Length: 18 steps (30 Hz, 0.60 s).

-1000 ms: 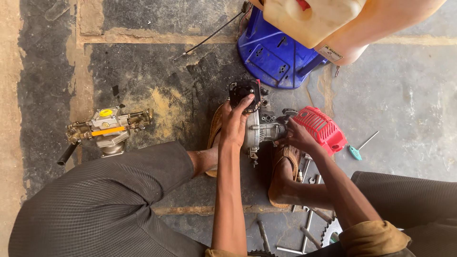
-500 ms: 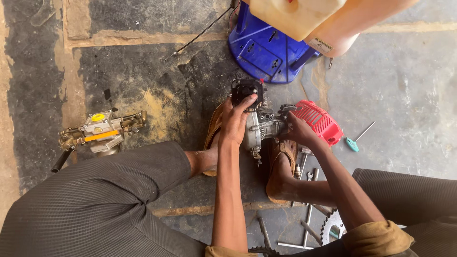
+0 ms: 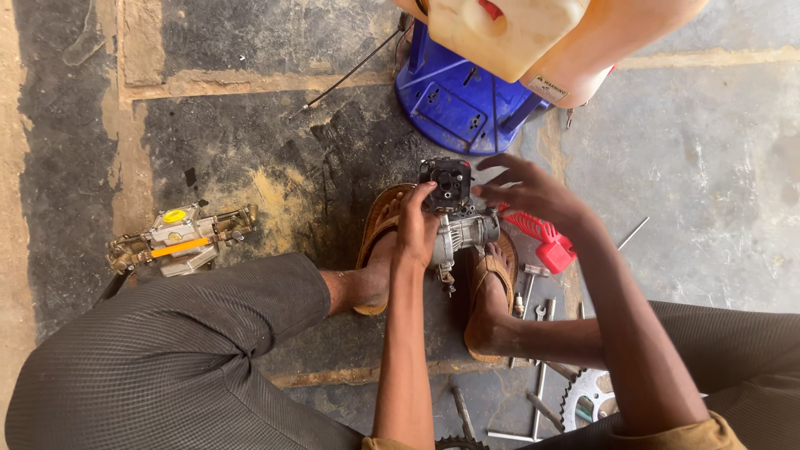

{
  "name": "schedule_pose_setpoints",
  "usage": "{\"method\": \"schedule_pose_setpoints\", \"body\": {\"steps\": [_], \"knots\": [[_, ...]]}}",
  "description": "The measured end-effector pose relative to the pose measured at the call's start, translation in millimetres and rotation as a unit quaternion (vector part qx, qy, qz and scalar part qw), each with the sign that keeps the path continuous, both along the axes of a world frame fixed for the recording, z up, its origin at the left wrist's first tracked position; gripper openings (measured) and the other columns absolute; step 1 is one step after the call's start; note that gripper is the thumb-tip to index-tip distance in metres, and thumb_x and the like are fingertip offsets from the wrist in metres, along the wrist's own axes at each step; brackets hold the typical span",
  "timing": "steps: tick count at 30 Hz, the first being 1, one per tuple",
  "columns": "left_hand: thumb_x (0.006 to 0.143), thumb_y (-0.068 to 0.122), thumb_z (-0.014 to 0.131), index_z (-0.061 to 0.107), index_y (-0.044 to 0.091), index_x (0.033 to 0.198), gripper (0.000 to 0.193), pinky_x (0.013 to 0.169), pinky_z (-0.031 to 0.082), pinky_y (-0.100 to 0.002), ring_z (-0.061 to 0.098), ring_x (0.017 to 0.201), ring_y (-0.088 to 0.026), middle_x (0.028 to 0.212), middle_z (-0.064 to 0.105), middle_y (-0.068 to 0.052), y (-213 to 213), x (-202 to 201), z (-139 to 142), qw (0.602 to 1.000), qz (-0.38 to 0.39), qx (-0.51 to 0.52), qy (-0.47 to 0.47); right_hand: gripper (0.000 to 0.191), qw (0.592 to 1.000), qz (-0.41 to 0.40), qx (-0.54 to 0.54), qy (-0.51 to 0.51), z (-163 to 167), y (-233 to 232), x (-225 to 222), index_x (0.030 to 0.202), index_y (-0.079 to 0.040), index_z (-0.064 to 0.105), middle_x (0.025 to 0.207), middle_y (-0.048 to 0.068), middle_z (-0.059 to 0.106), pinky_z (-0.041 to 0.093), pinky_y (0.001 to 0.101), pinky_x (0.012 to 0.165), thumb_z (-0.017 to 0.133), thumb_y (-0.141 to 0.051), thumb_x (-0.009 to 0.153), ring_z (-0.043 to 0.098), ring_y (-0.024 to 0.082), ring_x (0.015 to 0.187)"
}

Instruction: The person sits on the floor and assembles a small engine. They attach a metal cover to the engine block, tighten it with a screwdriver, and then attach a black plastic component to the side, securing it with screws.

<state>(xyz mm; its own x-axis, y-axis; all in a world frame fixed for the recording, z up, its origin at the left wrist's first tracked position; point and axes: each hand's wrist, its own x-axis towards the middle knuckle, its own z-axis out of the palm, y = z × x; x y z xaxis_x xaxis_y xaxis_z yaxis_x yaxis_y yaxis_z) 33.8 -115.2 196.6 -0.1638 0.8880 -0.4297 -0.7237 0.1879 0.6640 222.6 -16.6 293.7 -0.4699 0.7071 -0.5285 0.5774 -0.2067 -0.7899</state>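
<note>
Left hand [image 3: 417, 229] grips small engine [image 3: 457, 225], steadying it between sandalled feet; right hand [image 3: 533, 190] spread wide, fingers hovering over red cover [image 3: 542, 237].

Engine [image 3: 457, 218] between two feet on floor [image 3: 717, 192], stool [image 3: 467, 100] behind it, carburetor [image 3: 179, 237] far left, wrenches [image 3: 533, 292] and sprocket [image 3: 587, 398] right

small rectangular white label [image 3: 547, 86] on cream plastic tank [image 3: 508, 33], top centre.
</note>
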Motion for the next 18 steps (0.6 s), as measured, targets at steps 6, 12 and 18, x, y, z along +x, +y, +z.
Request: {"method": "schedule_pose_setpoints", "body": {"steps": [6,12,18], "knots": [[0.094,0.035,0.06,0.054,0.013,0.122,0.037,0.089,0.04,-0.036,0.048,0.104,-0.012,0.111,0.053,0.004,-7.4,25.1,5.9,0.992,0.019,-0.057,0.113,0.057,0.983,-0.117,-0.067,0.129,17.0,-34.1,-26.5,0.144,-0.007,0.052,0.127,0.016,0.067,0.057,0.0374,0.09,0.07,-0.025,0.093,0.065,0.022,0.114],[0.097,0.044,0.054,0.062,0.0,0.115,0.049,0.089,0.054,-0.043,0.061,0.098,-0.028,0.111,0.063,-0.018,-14.7,54.7,22.1,0.963,0.003,-0.075,0.26,0.057,0.953,-0.202,-0.138,0.177,-16.6,-37.0,-12.1,0.146,0.001,0.046,0.129,0.014,0.067,0.056,0.0411,0.098,0.063,-0.008,0.093,0.065,0.022,0.117],[0.104,0.02,0.051,0.053,-0.004,0.131,0.036,0.097,0.054,-0.05,0.061,0.121,-0.039,0.13,0.052,-0.023,-30.9,91.0,58.2,0.904,0.092,-0.027,0.416,0.06,0.94,-0.173,-0.171,0.24,-34.8,-36.1,17.7,0.147,-0.001,0.05,0.131,0.01,0.065,0.053,0.0395,0.103,0.064,0.001,0.088,0.063,0.022,0.117]]}}
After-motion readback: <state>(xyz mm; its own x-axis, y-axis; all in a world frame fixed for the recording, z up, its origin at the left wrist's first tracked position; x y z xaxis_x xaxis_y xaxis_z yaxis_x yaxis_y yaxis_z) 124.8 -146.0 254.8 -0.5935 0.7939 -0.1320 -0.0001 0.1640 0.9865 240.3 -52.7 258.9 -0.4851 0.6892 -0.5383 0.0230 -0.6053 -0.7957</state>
